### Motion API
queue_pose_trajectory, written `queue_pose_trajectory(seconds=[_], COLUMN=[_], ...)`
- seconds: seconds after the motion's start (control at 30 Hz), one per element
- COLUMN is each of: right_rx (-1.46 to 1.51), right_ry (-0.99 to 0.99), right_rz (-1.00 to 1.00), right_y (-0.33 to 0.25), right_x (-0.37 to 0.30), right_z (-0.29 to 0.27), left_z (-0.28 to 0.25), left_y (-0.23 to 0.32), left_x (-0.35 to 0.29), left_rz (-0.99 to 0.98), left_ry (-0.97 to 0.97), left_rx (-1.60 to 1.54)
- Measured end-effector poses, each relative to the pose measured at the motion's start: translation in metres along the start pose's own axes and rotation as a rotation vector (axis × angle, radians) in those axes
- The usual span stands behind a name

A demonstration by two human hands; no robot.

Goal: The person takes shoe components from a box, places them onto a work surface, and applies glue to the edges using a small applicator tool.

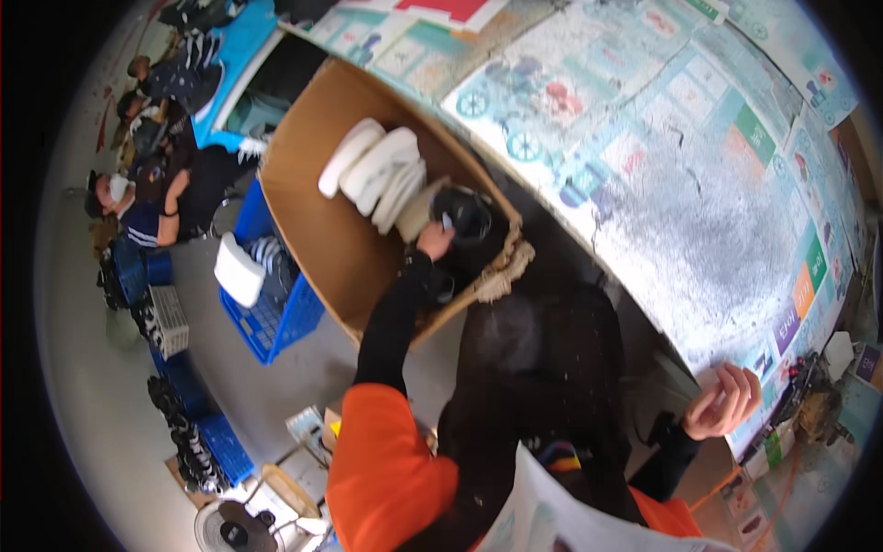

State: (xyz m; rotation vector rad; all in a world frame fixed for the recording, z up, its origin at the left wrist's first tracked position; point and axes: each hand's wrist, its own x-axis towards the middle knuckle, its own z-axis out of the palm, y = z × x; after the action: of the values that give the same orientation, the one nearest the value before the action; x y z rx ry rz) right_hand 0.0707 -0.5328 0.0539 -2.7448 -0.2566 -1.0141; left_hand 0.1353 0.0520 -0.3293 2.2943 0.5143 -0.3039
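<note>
Brown cardboard: open box [303, 202] at 11 o'clock from centre of view; its rim torn and ragged at 3 o'clock; inside, several white pieces [379, 166], stacked and leaning together toward the box's 12 o'clock; a beige piece [418, 213] next to them; then a glossy black piece [467, 216] toward the box's 3 o'clock, just above centre of view.

Left hand [435, 241] reaches into the box, fingertips at the black piece's 8 o'clock edge; cannot tell whether this grip is closed on it, as the fingers are partly hidden; orange sleeve [386, 469] with black cuff runs down toward 7 o'clock.

Right hand [724, 402] at 4 o'clock, by the near corner of the tabletop [662, 304]; this grip is loose, fingers half curled, neither wide nor tight; contact with the tabletop cannot be told; the tabletop spreads from 1 to 4 o'clock, covered in printed sheets with a dark grey smudge.

Blue crate [262, 324] at 8 to 9 o'clock, just beside the box, bearing a white block [239, 270] and dark items; fan [235, 531] at 7 o'clock; another person [152, 207] at 9 to 10 o'clock.
</note>
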Motion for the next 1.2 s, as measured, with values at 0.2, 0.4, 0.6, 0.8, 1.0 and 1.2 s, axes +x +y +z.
queue_pose_trajectory(seconds=[0.2,0.4,0.6,0.8,1.0,1.2], right_rx=[-0.052,-0.022,-0.027,0.071,0.447,0.85], right_ry=[0.023,0.038,0.055,0.043,-0.009,-0.365], right_rz=[0.01,0.038,0.034,0.038,-0.049,-0.73], right_y=[0.005,-0.008,0.001,-0.013,-0.072,-0.177], right_x=[-0.004,-0.001,-0.002,0.011,0.02,0.05], right_z=[0.006,0.01,0.001,-0.007,-0.053,-0.037], left_z=[-0.001,-0.046,-0.126,-0.263,-0.257,-0.223], left_y=[0.063,0.044,0.115,0.19,0.271,0.263], left_x=[0.019,-0.007,-0.046,-0.182,-0.296,-0.349], left_rz=[-0.12,-0.138,-0.127,-0.043,0.012,-0.069], left_ry=[-0.034,-0.065,-0.007,0.277,0.265,-0.051], left_rx=[-0.311,-0.331,-0.588,-0.869,-0.985,-1.054])
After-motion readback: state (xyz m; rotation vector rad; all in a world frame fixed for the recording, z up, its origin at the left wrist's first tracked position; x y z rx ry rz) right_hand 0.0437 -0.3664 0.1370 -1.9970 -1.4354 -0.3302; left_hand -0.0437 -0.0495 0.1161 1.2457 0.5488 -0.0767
